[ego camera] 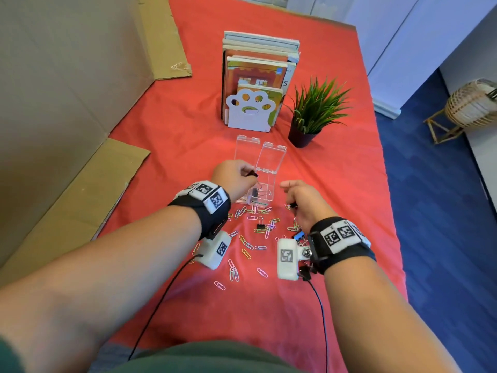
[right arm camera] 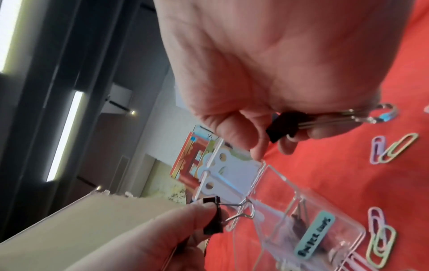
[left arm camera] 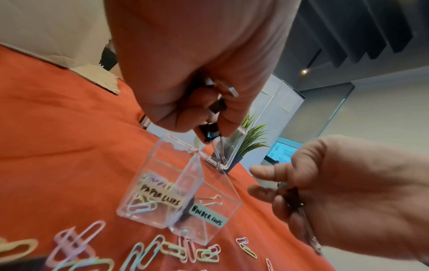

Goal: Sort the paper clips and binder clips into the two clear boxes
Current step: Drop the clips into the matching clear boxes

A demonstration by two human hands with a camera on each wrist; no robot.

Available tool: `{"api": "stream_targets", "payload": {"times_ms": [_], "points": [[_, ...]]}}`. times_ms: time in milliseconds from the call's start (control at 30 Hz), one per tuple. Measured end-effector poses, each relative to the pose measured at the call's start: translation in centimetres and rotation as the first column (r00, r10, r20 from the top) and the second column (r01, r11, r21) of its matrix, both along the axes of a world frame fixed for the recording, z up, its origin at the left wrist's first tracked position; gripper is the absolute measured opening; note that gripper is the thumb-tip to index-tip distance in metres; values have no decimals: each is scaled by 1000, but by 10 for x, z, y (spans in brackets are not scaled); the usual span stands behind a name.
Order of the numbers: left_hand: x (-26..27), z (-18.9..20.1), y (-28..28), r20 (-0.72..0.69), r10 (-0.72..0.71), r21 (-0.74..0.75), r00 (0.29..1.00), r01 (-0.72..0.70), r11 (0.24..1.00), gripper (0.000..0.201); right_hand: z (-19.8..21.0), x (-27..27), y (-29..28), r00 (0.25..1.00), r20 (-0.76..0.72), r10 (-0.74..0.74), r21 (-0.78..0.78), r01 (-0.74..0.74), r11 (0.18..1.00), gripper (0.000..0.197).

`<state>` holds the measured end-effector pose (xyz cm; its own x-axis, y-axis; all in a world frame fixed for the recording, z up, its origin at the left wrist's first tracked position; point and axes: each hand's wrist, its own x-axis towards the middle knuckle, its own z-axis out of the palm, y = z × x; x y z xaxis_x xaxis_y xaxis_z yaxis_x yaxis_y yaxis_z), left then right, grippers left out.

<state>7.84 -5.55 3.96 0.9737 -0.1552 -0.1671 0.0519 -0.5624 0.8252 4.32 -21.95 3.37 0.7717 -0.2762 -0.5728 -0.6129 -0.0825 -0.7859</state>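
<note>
Two clear boxes stand side by side on the red cloth with their lids up. One is labelled paper clips (left arm camera: 148, 198) and holds pastel clips; the binder clips box (left arm camera: 209, 210) (right arm camera: 301, 220) holds a dark clip. My left hand (ego camera: 248, 175) (left arm camera: 209, 132) hovers just above the boxes and pinches a black binder clip (left arm camera: 210, 133) (right arm camera: 212, 216); a second black clip shows higher in its fingers. Just right of the boxes, my right hand (ego camera: 291, 203) (right arm camera: 274, 139) grips another black binder clip (right arm camera: 283, 124) (left arm camera: 294, 198). Several pastel paper clips (ego camera: 247, 246) lie scattered near me.
A loose black binder clip (ego camera: 260, 224) and a blue one (ego camera: 298, 235) lie among the paper clips. Behind the boxes stand books in a white paw bookend (ego camera: 251, 111) and a potted plant (ego camera: 309, 117). Cardboard (ego camera: 80, 197) lines the left side; the table edge runs down the right.
</note>
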Motion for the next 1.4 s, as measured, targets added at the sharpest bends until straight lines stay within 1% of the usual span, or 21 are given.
{"api": "stream_targets", "payload": {"times_ms": [33, 100, 200, 267, 333, 367, 400, 433, 500, 567, 633, 700, 767, 833, 867, 1000, 1033, 1100, 1200, 1333, 1400], "points": [[4, 2, -6, -5, -20, 20, 1000, 21, 1000, 24, -2, -4, -5, 1000, 1, -23, 29, 22, 999, 43], [9, 5, -16, -49, -43, 55, 998, 45, 997, 33, -6, -11, -12, 999, 18, -44, 60, 43, 997, 37], [14, 8, -21, -160, 43, 55, 986, -35, 998, 29, -8, -14, -17, 995, 76, -61, 57, 57, 997, 24], [13, 8, -19, -298, 95, -26, 950, -108, 994, 24, -6, -13, -16, 990, 136, -30, -35, 35, 999, 13], [10, 7, -13, -462, 113, -146, 880, -201, 969, 16, -6, -6, -15, 982, 180, 57, -203, -20, 979, 9], [7, 8, -10, -523, 110, -200, 845, -247, 948, 10, -7, -2, -14, 978, 185, 98, -256, -48, 966, 10], [5, 9, -6, -554, 103, -233, 826, -273, 933, 6, -8, 2, -11, 975, 182, 128, -283, -73, 956, 11], [3, 8, -3, -556, 97, -254, 825, -279, 926, 7, -9, 5, -7, 972, 180, 151, -308, -90, 947, 12], [3, 2, 2, -489, 92, -243, 868, -236, 941, 17, -9, 12, 1, 965, 177, 196, -388, -114, 914, 17], [2, -3, 6, -346, 89, -155, 934, -151, 976, 27, -5, 17, 9, 955, 167, 245, -477, -139, 868, 22], [-1, -2, 5, -181, 65, -52, 981, -76, 996, 30, -1, 20, 15, 943, 170, 285, -547, -150, 824, 26], [-4, 0, -2, -42, 34, 28, 999, -33, 999, 29, 2, 22, 20, 933, 181, 311, -596, -148, 790, 29], [-4, 0, -10, 30, 39, 59, 999, -40, 997, 30, 4, 24, 23, 924, 161, 348, -632, -174, 755, 31], [-4, -1, -19, 42, 45, 82, 998, -48, 995, 31, 6, 24, 22, 918, 118, 378, -645, -218, 732, 34], [-4, -2, -22, 29, 43, 87, 999, -45, 995, 33, 7, 24, 20, 920, 113, 376, -641, -221, 735, 35], [-5, -6, -21, 43, 60, 108, 997, -65, 992, 32, 11, 15, 8, 939, 147, 311, -613, -160, 774, 30], [-6, -8, -17, 59, 67, 102, 996, -73, 992, 30, 10, 10, 6, 937, 131, 324, -621, -177, 763, 27], [-11, -14, -5, 84, 70, 115, 994, -80, 990, 29, 3, -1, 6, 917, 53, 395, -651, -268, 710, 22], [-21, -25, 21, 91, 70, 184, 993, -86, 979, 23, -18, -19, 14, 881, -59, 470, -647, -392, 654, 19], [-41, -45, 53, 73, 111, 290, 991, -127, 949, 18, -42, -40, 30, 856, -49, 514, -684, -404, 608, 19], [-50, -55, 62, 41, 97, 339, 994, -106, 935, 17, -49, -46, 37, 835, -82, 545, -709, -433, 557, 21]]}}
